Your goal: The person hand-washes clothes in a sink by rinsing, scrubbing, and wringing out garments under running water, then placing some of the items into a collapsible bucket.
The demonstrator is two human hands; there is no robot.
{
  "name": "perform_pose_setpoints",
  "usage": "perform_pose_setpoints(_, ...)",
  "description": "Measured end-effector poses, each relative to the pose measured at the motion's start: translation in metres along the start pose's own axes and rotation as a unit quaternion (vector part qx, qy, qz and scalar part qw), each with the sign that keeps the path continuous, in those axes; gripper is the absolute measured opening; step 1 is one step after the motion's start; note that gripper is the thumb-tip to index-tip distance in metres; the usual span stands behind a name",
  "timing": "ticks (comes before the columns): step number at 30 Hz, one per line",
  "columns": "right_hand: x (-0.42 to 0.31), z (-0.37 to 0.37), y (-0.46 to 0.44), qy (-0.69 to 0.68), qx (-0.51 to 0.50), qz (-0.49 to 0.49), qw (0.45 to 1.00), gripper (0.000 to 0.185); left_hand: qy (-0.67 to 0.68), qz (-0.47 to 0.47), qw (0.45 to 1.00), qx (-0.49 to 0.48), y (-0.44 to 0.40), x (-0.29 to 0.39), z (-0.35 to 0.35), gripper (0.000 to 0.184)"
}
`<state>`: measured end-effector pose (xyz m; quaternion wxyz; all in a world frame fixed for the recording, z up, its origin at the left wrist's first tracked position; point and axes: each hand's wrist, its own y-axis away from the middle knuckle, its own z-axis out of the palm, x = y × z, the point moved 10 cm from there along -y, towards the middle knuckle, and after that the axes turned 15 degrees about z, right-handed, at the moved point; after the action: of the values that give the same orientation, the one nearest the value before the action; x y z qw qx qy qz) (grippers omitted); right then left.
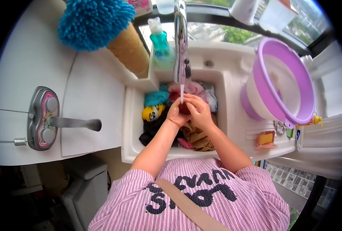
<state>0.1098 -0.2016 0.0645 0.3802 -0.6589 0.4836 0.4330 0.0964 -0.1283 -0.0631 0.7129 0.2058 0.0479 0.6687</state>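
My left hand (176,112), with a thin gold bracelet at the wrist, is cupped under the running water over the sink (224,115). My right hand (200,112) meets it from the right, its fingers bent inward. Between them shows a small patch of dark red cloth (184,108), mostly hidden by the fingers. Water runs onto the hands from the chrome faucet (181,50). Below lie wet clothes: a turquoise piece (156,97), a yellow one (153,112), a brown one (199,138), a pink one (192,87) and black fabric (151,131).
A purple and white bucket (255,96) leans on the right ledge, near a soap bar (266,137) in its dish. A green soap bottle (162,48) stands behind the sink. At left are a blue chenille duster (96,23) and a grey twin-dial device (44,119).
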Motion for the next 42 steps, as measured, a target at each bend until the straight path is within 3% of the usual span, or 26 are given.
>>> perform_pose_setpoints(2, 0.015, -0.005, -0.005, -0.024, -0.006, 0.034, 0.999, 0.021, 0.012, -0.005, 1.000, 0.018, 0.005, 0.002, 0.005, 0.021)
perform_pose_setpoints(5, 0.087, 0.003, -0.018, -0.186, -0.039, 0.211, 0.959, 0.029, 0.106, -0.029, 0.990, 0.085, 0.000, 0.004, -0.007, 0.035)
perform_pose_setpoints(6, 0.093, 0.007, -0.024, -0.188, -0.040, 0.210, 0.958, 0.029, 0.104, -0.027, 0.991, 0.085, 0.002, 0.007, -0.005, 0.035)
perform_pose_setpoints(8, 0.123, 0.033, -0.026, -0.320, -0.097, 0.342, 0.878, 0.045, 0.161, -0.061, 0.985, 0.008, 0.010, 0.011, 0.019, 0.042)
perform_pose_setpoints(9, 0.132, 0.042, -0.023, -0.312, -0.132, 0.400, 0.852, 0.062, 0.140, -0.052, 0.989, 0.010, 0.012, 0.013, 0.021, 0.049)
perform_pose_setpoints(10, 0.132, 0.044, -0.029, -0.314, -0.133, 0.398, 0.851, 0.062, 0.138, -0.050, 0.989, 0.010, 0.017, 0.014, 0.025, 0.049)
perform_pose_setpoints(12, 0.123, 0.075, -0.026, -0.477, -0.229, 0.451, 0.719, 0.068, 0.206, -0.130, 0.970, -0.012, 0.032, 0.001, 0.039, 0.057)
perform_pose_setpoints(13, 0.107, 0.081, -0.024, -0.531, -0.308, 0.429, 0.663, 0.068, 0.199, -0.129, 0.971, -0.020, 0.037, -0.001, 0.040, 0.066)
perform_pose_setpoints(14, 0.101, 0.086, -0.026, -0.571, -0.296, 0.430, 0.634, 0.064, 0.200, -0.151, 0.968, -0.022, 0.042, -0.005, 0.040, 0.065)
perform_pose_setpoints(18, 0.078, 0.104, -0.034, -0.548, -0.328, 0.396, 0.660, 0.057, 0.169, -0.128, 0.976, -0.042, 0.053, -0.001, 0.038, 0.057)
perform_pose_setpoints(20, 0.072, 0.118, -0.032, -0.449, -0.429, 0.371, 0.690, 0.068, 0.135, -0.144, 0.980, 0.017, 0.057, 0.002, 0.027, 0.059)
perform_pose_setpoints(21, 0.076, 0.119, -0.033, -0.457, -0.418, 0.390, 0.681, 0.055, 0.128, -0.173, 0.977, -0.002, 0.059, 0.002, 0.029, 0.055)
perform_pose_setpoints(22, 0.079, 0.120, -0.037, -0.456, -0.420, 0.392, 0.680, 0.055, 0.131, -0.170, 0.977, -0.001, 0.059, 0.003, 0.027, 0.055)
perform_pose_setpoints(24, 0.074, 0.121, -0.048, -0.406, -0.450, 0.319, 0.728, 0.036, 0.029, -0.130, 0.991, -0.021, 0.058, 0.010, 0.021, 0.051)
perform_pose_setpoints(25, 0.080, 0.123, -0.048, -0.405, -0.443, 0.335, 0.726, 0.021, 0.019, -0.152, 0.988, -0.021, 0.059, 0.008, 0.020, 0.047)
perform_pose_setpoints(30, 0.086, 0.106, -0.043, -0.295, -0.401, 0.409, 0.765, 0.018, -0.162, -0.117, 0.980, -0.002, 0.049, 0.010, -0.003, 0.047)
perform_pose_setpoints(32, 0.090, 0.099, -0.049, -0.265, -0.348, 0.400, 0.806, 0.021, -0.321, -0.034, 0.944, -0.070, 0.041, 0.023, 0.005, 0.046)
perform_pose_setpoints(34, 0.083, 0.091, -0.040, -0.268, -0.328, 0.405, 0.811, 0.023, -0.366, -0.001, 0.930, -0.036, 0.032, 0.019, -0.007, 0.054)
perform_pose_setpoints(36, 0.081, 0.078, -0.038, -0.239, -0.274, 0.397, 0.843, 0.028, -0.514, 0.052, 0.856, -0.014, 0.032, 0.031, -0.001, 0.075)
perform_pose_setpoints(37, 0.091, 0.078, -0.037, -0.244, -0.282, 0.386, 0.844, 0.030, -0.572, 0.017, 0.820, -0.018, 0.035, 0.029, -0.001, 0.096)
perform_pose_setpoints(38, 0.099, 0.079, -0.034, -0.242, -0.282, 0.386, 0.844, 0.030, -0.571, 0.017, 0.820, -0.019, 0.033, 0.025, -0.006, 0.096)
perform_pose_setpoints(41, 0.110, 0.054, -0.033, -0.217, -0.156, 0.313, 0.911, 0.021, -0.692, 0.126, 0.697, -0.135, 0.020, 0.014, 0.008, 0.115)
perform_pose_setpoints(42, 0.113, 0.053, -0.028, -0.215, -0.155, 0.314, 0.912, 0.021, -0.690, 0.126, 0.699, -0.137, 0.020, 0.009, 0.006, 0.115)
